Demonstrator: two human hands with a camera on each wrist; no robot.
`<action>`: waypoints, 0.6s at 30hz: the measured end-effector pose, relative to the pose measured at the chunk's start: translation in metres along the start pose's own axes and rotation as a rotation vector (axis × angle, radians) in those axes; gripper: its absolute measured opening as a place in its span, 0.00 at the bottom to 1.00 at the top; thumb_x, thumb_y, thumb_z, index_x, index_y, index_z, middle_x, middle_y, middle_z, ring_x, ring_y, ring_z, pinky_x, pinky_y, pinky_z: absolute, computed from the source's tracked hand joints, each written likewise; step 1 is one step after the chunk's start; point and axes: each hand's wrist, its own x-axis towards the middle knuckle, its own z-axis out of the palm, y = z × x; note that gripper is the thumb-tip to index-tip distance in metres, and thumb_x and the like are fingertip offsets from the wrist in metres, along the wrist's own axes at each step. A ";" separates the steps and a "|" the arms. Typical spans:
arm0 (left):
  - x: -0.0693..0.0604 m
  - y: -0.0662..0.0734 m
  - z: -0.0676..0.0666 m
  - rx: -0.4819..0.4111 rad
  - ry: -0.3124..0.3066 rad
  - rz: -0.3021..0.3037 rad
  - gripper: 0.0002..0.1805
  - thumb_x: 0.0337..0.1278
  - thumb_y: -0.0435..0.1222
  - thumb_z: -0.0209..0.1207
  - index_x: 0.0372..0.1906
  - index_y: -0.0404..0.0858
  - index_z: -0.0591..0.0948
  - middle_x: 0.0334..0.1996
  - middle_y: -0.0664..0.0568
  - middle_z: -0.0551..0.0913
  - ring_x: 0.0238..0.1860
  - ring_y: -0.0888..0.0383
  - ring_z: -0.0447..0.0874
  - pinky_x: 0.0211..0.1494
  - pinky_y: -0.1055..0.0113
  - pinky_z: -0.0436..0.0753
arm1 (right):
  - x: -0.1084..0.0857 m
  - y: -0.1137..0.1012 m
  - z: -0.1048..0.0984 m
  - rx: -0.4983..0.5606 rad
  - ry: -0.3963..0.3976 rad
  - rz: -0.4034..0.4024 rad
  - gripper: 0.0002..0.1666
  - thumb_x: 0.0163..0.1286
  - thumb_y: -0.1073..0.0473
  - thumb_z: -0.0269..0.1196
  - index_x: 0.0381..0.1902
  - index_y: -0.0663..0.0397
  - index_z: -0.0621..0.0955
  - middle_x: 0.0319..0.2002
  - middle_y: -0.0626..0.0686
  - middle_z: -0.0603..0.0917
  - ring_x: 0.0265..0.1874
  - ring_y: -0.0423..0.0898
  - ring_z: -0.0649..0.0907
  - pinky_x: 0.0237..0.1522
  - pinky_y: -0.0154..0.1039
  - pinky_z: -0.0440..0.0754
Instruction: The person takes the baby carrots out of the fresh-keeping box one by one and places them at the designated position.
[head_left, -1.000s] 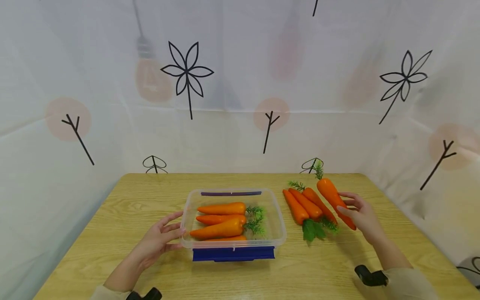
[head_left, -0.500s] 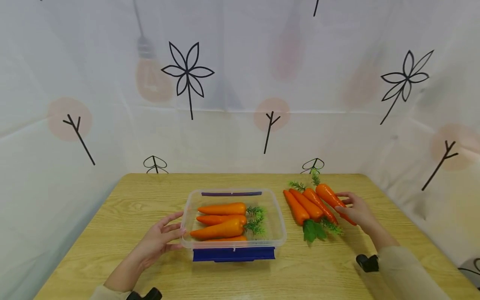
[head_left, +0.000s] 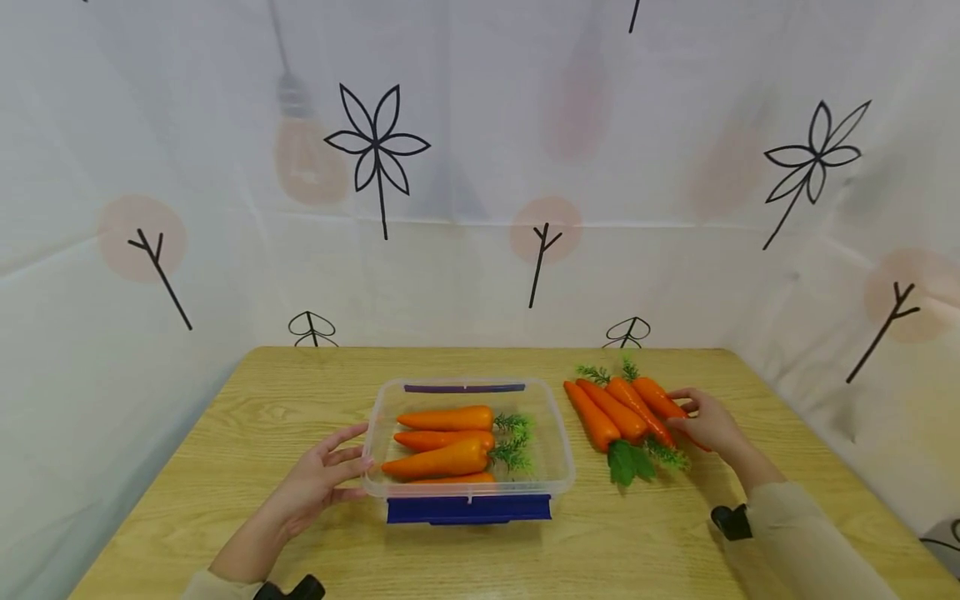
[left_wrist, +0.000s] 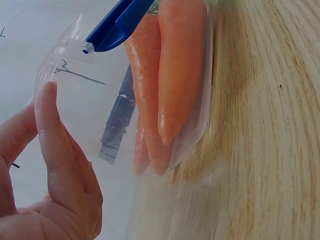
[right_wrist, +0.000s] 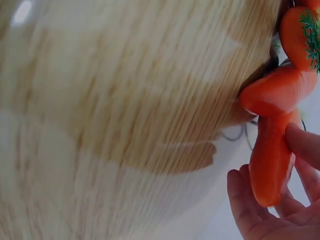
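Observation:
At the right of the table in the head view, my right hand [head_left: 703, 423] holds a carrot [head_left: 657, 397] near its narrow end, thumb on one side and fingers on the other. This carrot lies slantwise beside a row of other carrots [head_left: 594, 417]. In the right wrist view the held carrot's tip [right_wrist: 270, 175] sits between thumb and fingers. My left hand [head_left: 321, 479] touches the left side of a clear plastic container [head_left: 561, 467] with outstretched fingers. Several carrots [head_left: 438, 457] lie inside it, tips toward the left. In the left wrist view a fingertip [left_wrist: 48, 92] rests against its rim.
Blue latch flaps [head_left: 468, 508] hang at the container's front. Green leaves [head_left: 628, 462] spread at the near end of the loose carrots. Behind the wooden table [head_left: 300, 375] hangs a white patterned cloth [head_left: 465, 275].
My right hand has lowered the carrot down and slightly left, from above the table to beside the other loose carrots. The left hand and container have stayed in place.

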 end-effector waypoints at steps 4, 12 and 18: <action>0.000 -0.001 0.000 -0.003 -0.009 0.003 0.39 0.60 0.35 0.59 0.71 0.34 0.52 0.56 0.37 0.69 0.48 0.49 0.78 0.43 0.62 0.83 | 0.000 -0.003 -0.001 0.042 -0.054 -0.005 0.28 0.61 0.68 0.62 0.56 0.77 0.67 0.41 0.73 0.76 0.37 0.62 0.79 0.32 0.46 0.81; 0.000 -0.002 -0.002 -0.009 -0.024 0.004 0.39 0.61 0.35 0.59 0.71 0.34 0.51 0.57 0.37 0.69 0.49 0.49 0.77 0.42 0.63 0.83 | -0.002 -0.011 -0.008 0.009 -0.061 -0.010 0.28 0.64 0.64 0.60 0.58 0.74 0.67 0.47 0.76 0.73 0.41 0.66 0.77 0.35 0.51 0.80; 0.000 -0.002 -0.002 -0.002 -0.021 0.008 0.39 0.61 0.35 0.59 0.71 0.34 0.52 0.55 0.39 0.71 0.48 0.50 0.78 0.42 0.63 0.83 | 0.000 -0.028 -0.021 0.018 -0.030 -0.059 0.29 0.65 0.61 0.60 0.59 0.73 0.67 0.48 0.76 0.72 0.43 0.66 0.77 0.38 0.54 0.80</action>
